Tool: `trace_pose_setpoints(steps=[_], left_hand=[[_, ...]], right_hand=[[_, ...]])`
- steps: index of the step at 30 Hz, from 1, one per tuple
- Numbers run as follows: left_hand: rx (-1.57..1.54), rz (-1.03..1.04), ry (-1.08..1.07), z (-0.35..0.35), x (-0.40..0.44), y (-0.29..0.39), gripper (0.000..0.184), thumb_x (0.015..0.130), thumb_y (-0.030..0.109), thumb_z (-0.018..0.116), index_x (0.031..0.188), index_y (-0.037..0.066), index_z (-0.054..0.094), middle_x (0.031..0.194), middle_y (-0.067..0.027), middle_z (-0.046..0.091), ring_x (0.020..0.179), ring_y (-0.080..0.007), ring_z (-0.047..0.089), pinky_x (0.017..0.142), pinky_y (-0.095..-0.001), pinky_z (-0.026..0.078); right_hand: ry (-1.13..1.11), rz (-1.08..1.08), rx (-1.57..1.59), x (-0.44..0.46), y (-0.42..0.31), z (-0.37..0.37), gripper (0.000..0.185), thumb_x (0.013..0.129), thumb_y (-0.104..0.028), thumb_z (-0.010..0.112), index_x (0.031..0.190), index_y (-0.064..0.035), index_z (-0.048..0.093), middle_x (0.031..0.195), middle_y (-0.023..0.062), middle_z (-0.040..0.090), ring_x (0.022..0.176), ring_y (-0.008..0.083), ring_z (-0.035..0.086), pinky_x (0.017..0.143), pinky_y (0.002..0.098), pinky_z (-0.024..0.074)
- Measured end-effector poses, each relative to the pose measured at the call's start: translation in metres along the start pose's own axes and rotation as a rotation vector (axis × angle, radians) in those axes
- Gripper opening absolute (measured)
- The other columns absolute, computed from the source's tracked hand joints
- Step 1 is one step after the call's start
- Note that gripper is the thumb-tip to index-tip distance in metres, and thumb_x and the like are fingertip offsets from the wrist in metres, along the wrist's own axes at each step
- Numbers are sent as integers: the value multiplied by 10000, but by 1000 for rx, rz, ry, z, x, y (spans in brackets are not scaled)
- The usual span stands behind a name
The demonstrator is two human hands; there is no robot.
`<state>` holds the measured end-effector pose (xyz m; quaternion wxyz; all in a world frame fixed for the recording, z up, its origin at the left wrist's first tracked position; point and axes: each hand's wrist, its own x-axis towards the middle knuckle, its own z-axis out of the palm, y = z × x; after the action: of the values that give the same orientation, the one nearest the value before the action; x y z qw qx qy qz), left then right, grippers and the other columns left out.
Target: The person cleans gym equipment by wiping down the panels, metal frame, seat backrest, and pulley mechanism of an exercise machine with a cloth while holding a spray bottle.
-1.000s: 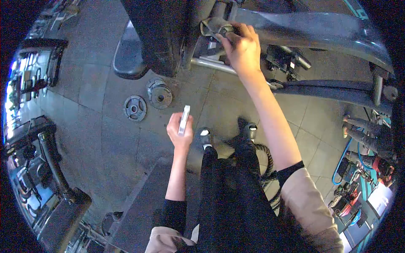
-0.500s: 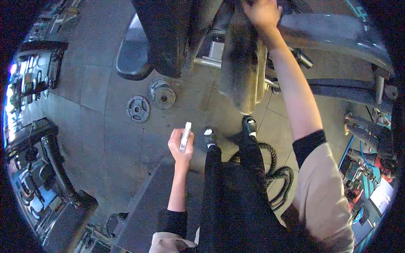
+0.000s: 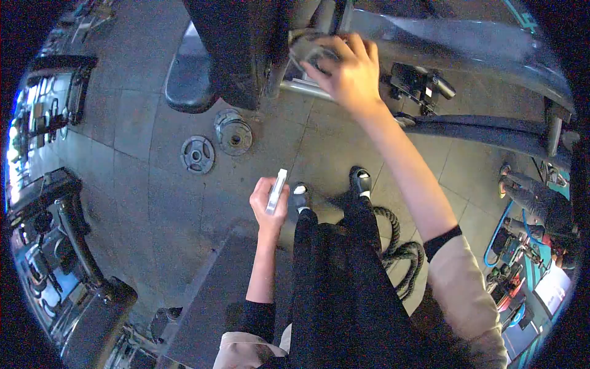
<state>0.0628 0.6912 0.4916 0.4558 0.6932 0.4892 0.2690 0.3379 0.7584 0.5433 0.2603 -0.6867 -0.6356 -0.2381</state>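
Observation:
My left hand (image 3: 268, 200) is closed around a slim white object (image 3: 277, 192), whose pale tip sticks out past the fingers; its kind is unclear. It is held above the floor, left of my feet. Farther forward, my right hand (image 3: 350, 71) has thumb and fingers curled round a dark, rounded, blurred object (image 3: 304, 49), partly covered by the hand, so I cannot make out what it is. Close by it on the left stands a black padded machine part (image 3: 243, 49), and behind it runs a long dark machine frame (image 3: 455, 43).
Several weight plates (image 3: 197, 155) lie on the tiled floor (image 3: 129, 123). A thick black rope (image 3: 405, 252) coils beside my legs. A dark flat surface (image 3: 215, 289) is at lower left. Gym machines (image 3: 80, 240) line the left; another person's legs (image 3: 525, 194) show at right.
My right hand has come down and left, nearer to me. The long dark blurred shape that hung below it is gone from there. My left hand, still gripping the white object, has shifted slightly right.

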Motion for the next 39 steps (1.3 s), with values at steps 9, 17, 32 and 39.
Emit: trace_pose_setpoints(steps=[9, 17, 32, 39], left_hand=[[12, -21, -20, -13, -8, -7, 80, 675, 34, 618, 726, -11, 576, 680, -141, 569, 595, -271, 570, 558, -325, 434], [66, -31, -29, -20, -13, -12, 72, 681, 36, 623, 727, -2, 583, 669, -137, 569, 588, -280, 567, 555, -328, 438], [116, -11, -99, -27, -12, -14, 93, 678, 50, 622, 736, -1, 571, 675, -141, 571, 619, -298, 564, 591, -337, 451], [152, -7, -76, -33, -19, -15, 90, 668, 39, 624, 735, 3, 577, 696, -150, 581, 631, -320, 575, 593, -347, 456]], right_hand=[[14, 320, 96, 14, -15, 27, 347, 579, -186, 768, 886, -144, 614, 1058, 44, 556, 982, 266, 530, 857, 406, 408], [-47, -1, -166, -11, -1, 47, 215, 606, -185, 628, 817, -220, 650, 1170, 22, 516, 1078, 270, 465, 941, 442, 350], [-152, -120, 217, 8, 15, 19, 540, 531, -55, 714, 1023, -124, 503, 1049, 82, 585, 967, 270, 543, 787, 395, 437], [-113, 19, 187, -12, 51, 0, 548, 517, 36, 712, 1020, -92, 534, 1120, 100, 535, 1086, 327, 476, 920, 396, 420]])
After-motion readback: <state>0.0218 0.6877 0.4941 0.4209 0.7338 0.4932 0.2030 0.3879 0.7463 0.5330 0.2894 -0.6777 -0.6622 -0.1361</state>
